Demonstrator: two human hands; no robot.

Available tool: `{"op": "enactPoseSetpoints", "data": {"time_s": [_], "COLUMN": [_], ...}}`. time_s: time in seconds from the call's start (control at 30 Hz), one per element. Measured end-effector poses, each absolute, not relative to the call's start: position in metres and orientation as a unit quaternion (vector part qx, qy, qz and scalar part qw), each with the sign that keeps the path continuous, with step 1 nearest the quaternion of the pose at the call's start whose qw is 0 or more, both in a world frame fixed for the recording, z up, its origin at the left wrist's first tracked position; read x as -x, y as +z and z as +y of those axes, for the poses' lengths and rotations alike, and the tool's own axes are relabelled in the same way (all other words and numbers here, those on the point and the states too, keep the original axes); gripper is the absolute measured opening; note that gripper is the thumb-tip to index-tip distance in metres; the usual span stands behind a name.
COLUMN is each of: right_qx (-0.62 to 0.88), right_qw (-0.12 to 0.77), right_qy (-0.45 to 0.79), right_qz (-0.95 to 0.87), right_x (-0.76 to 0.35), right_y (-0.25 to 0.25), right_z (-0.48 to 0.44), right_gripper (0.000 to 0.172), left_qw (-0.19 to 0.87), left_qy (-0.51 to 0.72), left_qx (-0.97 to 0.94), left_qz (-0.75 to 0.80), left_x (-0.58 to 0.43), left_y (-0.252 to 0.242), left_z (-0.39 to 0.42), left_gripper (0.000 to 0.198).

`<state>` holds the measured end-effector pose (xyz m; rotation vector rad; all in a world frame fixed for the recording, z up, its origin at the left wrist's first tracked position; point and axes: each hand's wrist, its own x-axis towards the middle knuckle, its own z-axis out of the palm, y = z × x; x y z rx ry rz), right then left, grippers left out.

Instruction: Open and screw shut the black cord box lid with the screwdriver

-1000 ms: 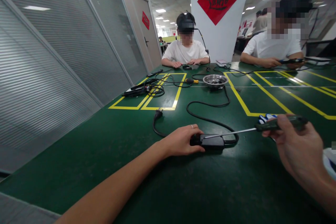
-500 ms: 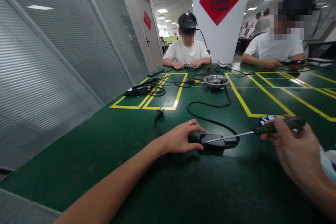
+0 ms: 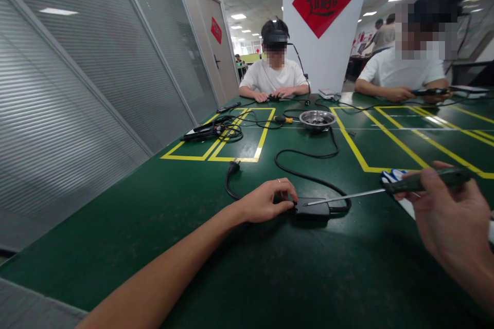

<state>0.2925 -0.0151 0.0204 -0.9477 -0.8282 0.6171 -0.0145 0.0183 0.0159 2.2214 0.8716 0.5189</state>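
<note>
A black box-shaped power adapter (image 3: 317, 210) lies on the green table, with cords at its ends. My left hand (image 3: 266, 202) is at its left end, thumb and fingers pinched together. Something small and dark shows at those fingertips, too small to name. In my right hand (image 3: 450, 213) is a screwdriver (image 3: 426, 183) with a dark green handle, held from the right. Its long metal shaft slants down to the left, and the tip is over the top of the adapter; whether it touches cannot be told.
A two-pin plug (image 3: 233, 166) lies beyond my left hand. Farther back are a metal bowl (image 3: 317, 120) with small dark pieces, a yellow-handled screwdriver (image 3: 283, 120) and a tangle of black cables (image 3: 230, 132). Blue-and-white packaging (image 3: 392, 176) lies by my right hand. Two people sit across the table.
My right hand has drawn the screwdriver back to the right, its tip moving from the adapter's left end toward its middle. The left fingers have closed into a pinch.
</note>
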Motion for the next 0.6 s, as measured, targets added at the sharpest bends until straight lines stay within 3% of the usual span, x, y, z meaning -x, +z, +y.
{"op": "enactPoseSetpoints", "data": {"time_s": [0.23,0.43,0.53,0.6], "right_qx": [0.483,0.537,0.501,0.449], "right_qw": [0.736,0.683,0.687,0.7], "right_qy": [0.271,0.164,0.102,0.121], "right_qz": [-0.389,-0.466,-0.516,-0.542], "right_x": [-0.286,-0.281,-0.276,-0.273], "right_y": [0.019,0.024,0.032,0.038], "right_z": [-0.02,-0.035,-0.045,-0.052], "right_gripper": [0.051,0.057,0.069,0.066], "left_qw": [0.377,0.369,0.357,0.356], "left_qy": [0.179,0.183,0.186,0.185], "left_qx": [-0.849,-0.843,-0.847,-0.847], "left_qz": [0.325,0.346,0.347,0.348], "left_x": [0.015,0.011,0.011,0.011], "left_y": [0.02,0.016,0.015,0.015], "left_z": [0.016,0.014,0.014,0.014], "left_gripper": [0.019,0.03,0.03,0.03]}}
